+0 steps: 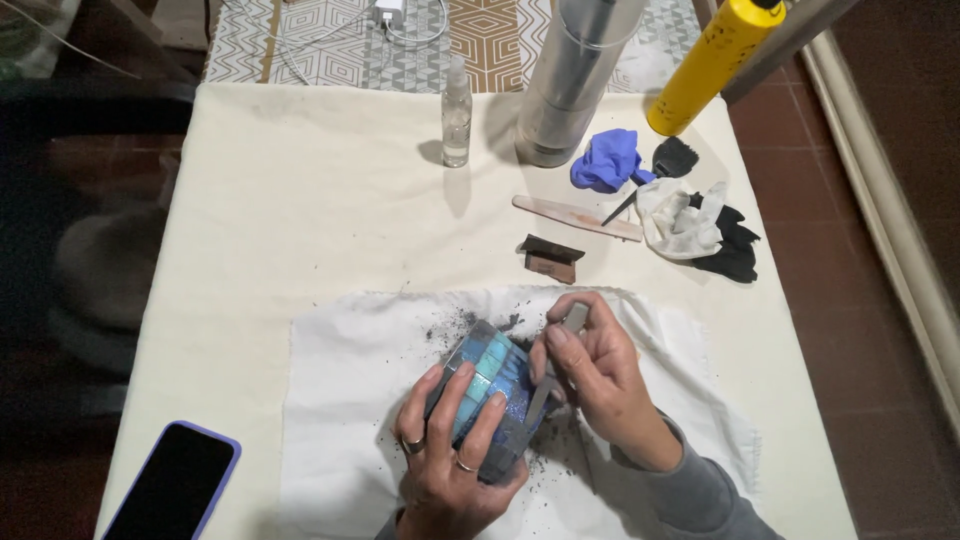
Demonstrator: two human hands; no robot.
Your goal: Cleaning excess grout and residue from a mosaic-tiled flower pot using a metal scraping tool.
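Head view: left hand (447, 455) wrapped around a blue mosaic-tiled jar (490, 395), fingers over its side, on the white cloth (340, 400) near the table's front edge. Right hand (598, 385) pinches a thin grey scraper (556, 365) against the tiles. Dark crumbs ring the jar. Phone (180, 485) at front-left corner. Bare table (300, 200) behind the cloth; spray bottle (456, 112), wooden stick (577, 217), gloves (690, 225) along the far right.

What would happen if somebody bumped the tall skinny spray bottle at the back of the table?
The clear spray bottle would probably tip over easily: it stands upright, tall and narrow on a small base. It looks like light plastic, so a soft nudge may be enough. Once down, its round body could roll along the cream tablecloth, maybe toward the big grey cylinder beside it.
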